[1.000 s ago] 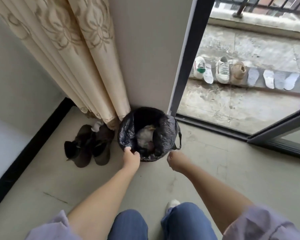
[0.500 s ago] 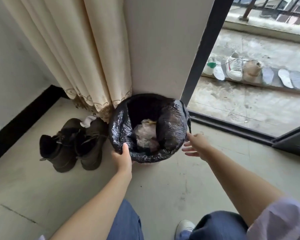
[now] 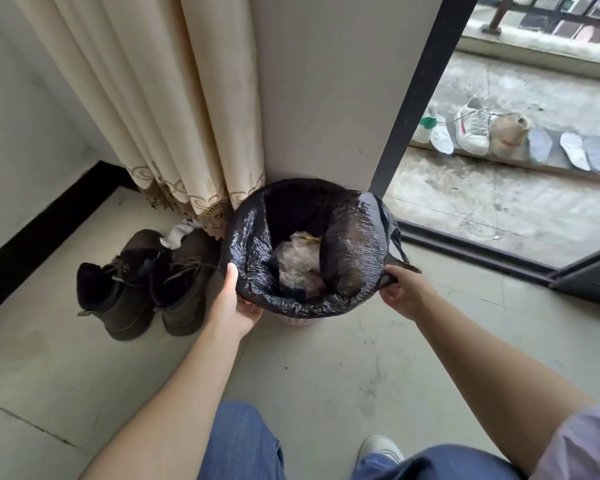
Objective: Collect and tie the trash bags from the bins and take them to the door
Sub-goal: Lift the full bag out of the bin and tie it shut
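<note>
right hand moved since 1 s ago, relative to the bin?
Yes. The right hand went from hovering in front of the bin to its right rim, now gripping the black trash bag there.

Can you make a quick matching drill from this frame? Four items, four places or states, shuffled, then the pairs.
Items:
1. black trash bag
2. dark boots
3. white sneakers
4. curtain

Places or states:
A. out on the balcony, in a row with insoles
B. hanging against the wall, hem near the floor
C. lining the bin, open, rim gripped by the left hand and right hand
D. on the indoor floor, left of the bin

Pairs: 1-C, 2-D, 3-A, 4-B
</note>
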`<move>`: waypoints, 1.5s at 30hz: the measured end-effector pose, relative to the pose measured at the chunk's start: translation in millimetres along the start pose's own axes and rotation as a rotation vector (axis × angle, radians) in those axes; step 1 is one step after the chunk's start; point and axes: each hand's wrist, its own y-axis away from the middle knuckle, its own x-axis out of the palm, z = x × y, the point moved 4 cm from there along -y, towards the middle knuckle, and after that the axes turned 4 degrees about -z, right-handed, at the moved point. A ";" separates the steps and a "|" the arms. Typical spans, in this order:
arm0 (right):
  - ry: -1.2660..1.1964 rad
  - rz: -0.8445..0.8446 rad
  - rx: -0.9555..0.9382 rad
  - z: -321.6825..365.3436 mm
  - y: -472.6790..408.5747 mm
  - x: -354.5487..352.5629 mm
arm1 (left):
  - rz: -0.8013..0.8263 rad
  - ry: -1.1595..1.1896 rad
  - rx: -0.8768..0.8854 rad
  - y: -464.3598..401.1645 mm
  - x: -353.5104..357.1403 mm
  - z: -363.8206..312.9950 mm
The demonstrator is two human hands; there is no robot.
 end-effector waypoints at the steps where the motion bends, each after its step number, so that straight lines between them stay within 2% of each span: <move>1: 0.019 -0.010 -0.033 1.8 4.3 -0.8 | 0.001 -0.031 -0.014 0.8 0.1 -2.2; 4: 0.141 -0.017 -0.134 6.0 16.0 -1.9 | -0.028 -0.166 -0.002 4.8 -4.6 -7.3; 7: 0.179 0.014 -0.145 2.6 21.6 -1.1 | -0.187 -0.283 0.142 9.9 -16.5 -12.8; 10: 0.401 -0.131 -0.298 6.5 24.3 -5.2 | -0.266 -0.355 0.364 26.0 -16.6 -18.2; 13: 0.521 -0.217 -0.478 19.0 34.6 -3.1 | -0.207 -0.477 0.476 42.2 -5.7 -13.4; 15: 0.503 -0.187 -0.496 21.5 41.5 4.7 | -0.162 -0.484 0.455 51.0 2.6 -4.7; 17: 0.481 -0.077 -0.442 18.7 53.6 15.8 | -0.150 -0.478 0.422 56.4 7.1 3.0; 19: 0.498 0.115 -0.411 12.7 63.1 27.2 | -0.121 -0.389 0.373 62.2 10.2 10.3; 21: 0.609 0.337 -0.461 4.2 73.9 38.4 | -0.048 -0.244 0.270 68.9 15.0 18.7; 23: 0.798 0.500 -0.514 -8.8 86.2 46.8 | 0.022 -0.139 0.164 74.0 20.7 27.4; 26: 1.366 0.589 -0.540 -37.7 101.8 58.2 | 0.108 -0.041 0.025 77.9 24.9 40.3; 28: 1.744 0.528 -0.740 -47.3 108.9 66.3 | 0.189 -0.047 -0.043 81.9 25.9 44.9; 30: 1.862 0.403 -0.881 -42.9 110.1 69.9 | 0.259 -0.017 -0.060 83.1 24.8 41.2; 34: 1.848 0.282 -0.811 -28.9 96.1 51.2 | 0.244 0.156 0.032 68.3 16.7 10.7; 36: 1.823 0.229 -0.818 -24.6 94.0 43.8 | 0.311 0.268 0.056 59.5 17.5 -6.5; 38: 1.748 0.129 -0.838 -16.8 87.2 38.2 | 0.368 0.324 0.079 58.7 20.9 -20.1; 39: 1.668 0.064 -0.853 -9.8 83.8 35.4 | 0.344 0.309 0.097 60.1 21.6 -23.8; 40: 1.557 0.003 -0.869 -2.0 81.4 32.7 | 0.291 0.253 0.127 58.8 21.4 -24.4; 42: 1.326 -0.065 -0.883 10.1 79.6 29.3 | 0.116 -0.016 0.264 62.4 19.6 -20.7; 45: 1.091 0.013 -0.959 15.1 86.9 39.5 | 0.016 -0.679 0.572 86.7 30.0 -4.0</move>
